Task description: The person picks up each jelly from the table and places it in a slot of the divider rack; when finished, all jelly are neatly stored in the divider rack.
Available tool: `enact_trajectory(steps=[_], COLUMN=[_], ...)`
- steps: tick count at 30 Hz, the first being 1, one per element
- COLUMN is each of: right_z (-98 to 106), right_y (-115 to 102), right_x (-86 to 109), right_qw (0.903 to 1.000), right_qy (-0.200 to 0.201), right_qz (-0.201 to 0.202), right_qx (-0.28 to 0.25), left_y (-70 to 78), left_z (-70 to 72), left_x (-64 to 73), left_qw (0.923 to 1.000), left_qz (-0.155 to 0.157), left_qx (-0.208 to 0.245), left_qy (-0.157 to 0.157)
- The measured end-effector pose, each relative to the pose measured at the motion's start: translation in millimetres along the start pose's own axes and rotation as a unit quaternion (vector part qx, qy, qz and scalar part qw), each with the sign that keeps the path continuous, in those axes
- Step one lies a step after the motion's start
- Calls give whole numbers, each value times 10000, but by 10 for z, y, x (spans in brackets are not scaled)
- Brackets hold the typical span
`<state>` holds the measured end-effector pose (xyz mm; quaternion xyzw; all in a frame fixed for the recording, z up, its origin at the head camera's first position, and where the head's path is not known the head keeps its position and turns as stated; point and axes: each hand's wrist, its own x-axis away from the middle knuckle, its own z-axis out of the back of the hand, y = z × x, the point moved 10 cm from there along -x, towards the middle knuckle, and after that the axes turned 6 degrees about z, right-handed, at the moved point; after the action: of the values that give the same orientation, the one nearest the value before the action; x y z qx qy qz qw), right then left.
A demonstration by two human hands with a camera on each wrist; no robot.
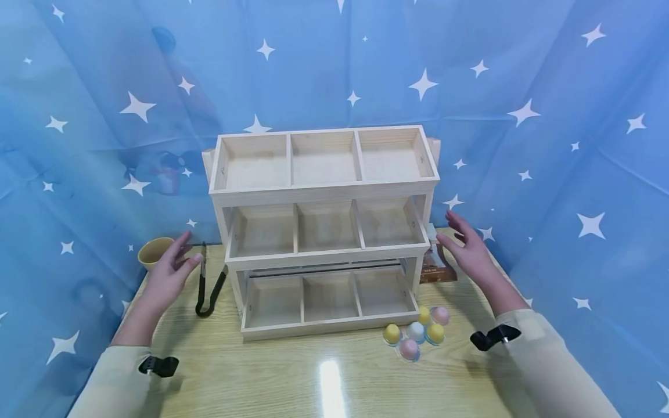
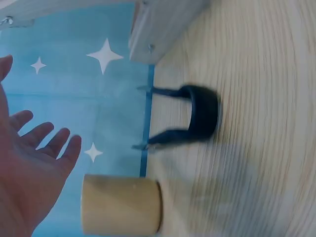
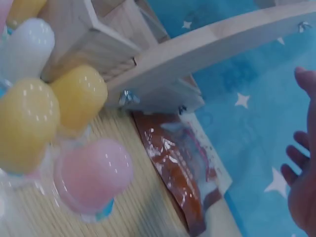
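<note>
A pale wooden three-tier rack (image 1: 324, 189), each tier split into three bare compartments, stands on the table. To its left my left hand (image 1: 169, 273) hovers with fingers spread apart, holding nothing. Near that hand are a tan cup (image 2: 121, 205) and black-handled tongs (image 2: 203, 113). My right hand (image 1: 473, 258) is raised to the right of the rack, fingers loosely extended and touching nothing. A brown-and-white plastic packet (image 3: 170, 168) lies by the rack's right foot, close to the right hand.
Several small jelly cups, among them a pink one (image 1: 409, 349) and a white one (image 1: 416, 331), sit at the rack's front right corner. A blue star-patterned curtain (image 1: 334, 64) encloses the light wood table (image 1: 251, 377) at the back and sides.
</note>
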<state>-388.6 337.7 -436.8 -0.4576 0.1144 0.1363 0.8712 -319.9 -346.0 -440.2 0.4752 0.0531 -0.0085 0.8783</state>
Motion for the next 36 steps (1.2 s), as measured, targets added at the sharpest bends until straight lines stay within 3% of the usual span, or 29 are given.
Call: enact_trajectory(steps=[3, 7, 11, 15, 22, 30, 36], right_z=[19, 10, 1, 0, -24, -86, -118], right_y=[-17, -38, -54, -55, -164, -143, -144], right_x=[11, 28, 58, 81, 97, 185, 297], right_qw=[9993, 9986, 9988, 9988, 9970, 9985, 9985], right_qy=[229, 325, 285, 291, 413, 191, 44], right_qz=[8, -31, -47, -29, 389, 227, 177], right_qx=[-300, -426, -397, -392, -525, -462, -519], left_y=[-4, 23, 79, 126, 170, 155, 160], left_z=[-34, -92, -116, -127, -168, -275, -343], left_x=[17, 25, 47, 72, 95, 135, 206], left_qw=[9974, 9855, 9771, 9776, 9820, 9904, 9921], left_qz=[5, -195, -384, -475, -596, -498, -508], left_qx=[701, 1671, 2078, 2030, 1783, 1284, 1145], left_qy=[153, 209, 244, 278, 209, 115, 63])
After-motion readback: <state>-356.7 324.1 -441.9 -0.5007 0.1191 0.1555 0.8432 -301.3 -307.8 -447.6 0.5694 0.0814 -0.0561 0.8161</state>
